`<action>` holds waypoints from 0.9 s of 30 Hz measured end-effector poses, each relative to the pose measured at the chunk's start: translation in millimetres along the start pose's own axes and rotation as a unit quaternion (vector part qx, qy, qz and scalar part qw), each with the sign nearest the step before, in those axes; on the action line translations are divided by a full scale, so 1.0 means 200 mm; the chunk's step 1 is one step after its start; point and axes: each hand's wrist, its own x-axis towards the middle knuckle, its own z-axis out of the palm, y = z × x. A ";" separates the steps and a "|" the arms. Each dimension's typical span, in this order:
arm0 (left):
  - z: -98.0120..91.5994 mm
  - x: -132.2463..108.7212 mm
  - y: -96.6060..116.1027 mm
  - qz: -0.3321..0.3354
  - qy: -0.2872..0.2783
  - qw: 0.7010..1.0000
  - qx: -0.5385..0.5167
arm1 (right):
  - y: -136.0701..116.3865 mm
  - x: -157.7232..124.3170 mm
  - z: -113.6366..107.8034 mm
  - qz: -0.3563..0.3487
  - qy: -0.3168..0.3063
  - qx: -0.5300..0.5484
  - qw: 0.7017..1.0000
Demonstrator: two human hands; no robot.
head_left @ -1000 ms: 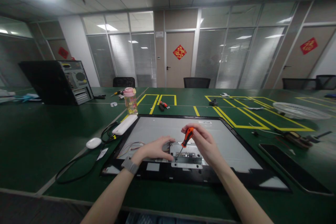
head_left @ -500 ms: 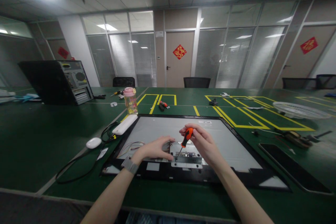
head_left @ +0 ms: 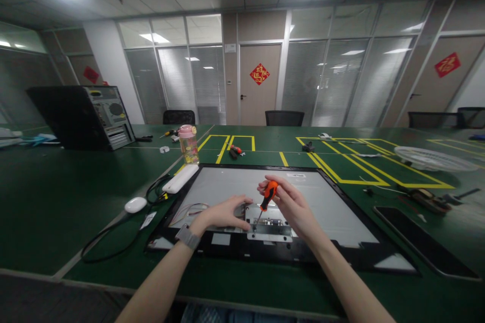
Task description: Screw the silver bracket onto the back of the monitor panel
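Observation:
An orange and black screwdriver [head_left: 269, 196] is held in my right hand [head_left: 293, 207], its handle between thumb and fingers. The shaft slants down to the left, with its tip at the left part of a silver metal bracket [head_left: 286, 236]. My left hand [head_left: 226, 213] rests at the bracket's left side, thumb and fingers apart, the thumb touching or very near its edge. Under both hands lies a flat display panel [head_left: 322, 204], grey-backed with a black frame. Thin wires [head_left: 188, 212] run across the panel left of my left hand.
A white elongated case [head_left: 181, 179], black cables [head_left: 109, 250] and a pink-lidded bottle [head_left: 188, 144] stand or lie to the left. A computer tower [head_left: 76, 117] is farther back. Pliers [head_left: 235, 151] lie beyond the panel; a black slab [head_left: 420, 242] sits to the right on the green table [head_left: 49, 212].
The screwdriver handle has tilted and shifted very slightly left in my right hand, its tip staying at the same spot. My left hand has hardly moved.

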 end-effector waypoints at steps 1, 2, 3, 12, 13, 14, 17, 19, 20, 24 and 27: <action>0.00 0.00 0.00 0.000 -0.001 1.000 0.001 | 0.00 0.00 0.00 0.001 0.002 -0.002 1.000; 0.00 0.00 0.00 -0.001 -0.002 1.000 0.002 | 0.00 0.00 0.00 0.001 0.007 -0.010 1.000; 0.00 0.00 0.01 -0.004 -0.003 1.000 0.004 | 0.01 0.00 -0.01 -0.001 0.016 -0.023 1.000; 0.00 0.01 -0.02 -0.012 0.004 1.000 0.013 | 0.00 0.00 -0.02 -0.058 0.069 -0.116 0.989; 0.01 0.01 -0.02 -0.008 0.005 1.000 0.014 | 0.00 0.00 -0.02 -0.048 0.060 -0.107 0.991; 0.01 0.01 -0.02 -0.007 0.006 1.000 0.014 | 0.00 0.00 -0.02 -0.041 0.058 -0.102 0.992; 0.01 0.01 -0.02 -0.011 0.004 1.000 0.012 | 0.00 0.00 -0.01 -0.050 0.091 -0.123 0.987; 0.01 0.01 -0.02 -0.015 0.004 1.000 0.010 | 0.00 0.01 -0.01 -0.073 0.116 -0.144 0.980; 0.01 0.01 -0.02 -0.015 0.004 1.000 0.009 | 0.00 0.01 -0.01 -0.080 0.120 -0.152 0.978; 0.00 0.01 -0.02 -0.005 0.000 1.000 0.010 | 0.00 0.00 -0.01 -0.055 0.076 -0.116 0.989; 0.00 0.01 -0.02 -0.006 -0.004 1.000 0.014 | 0.00 0.00 -0.01 -0.034 0.063 -0.086 0.994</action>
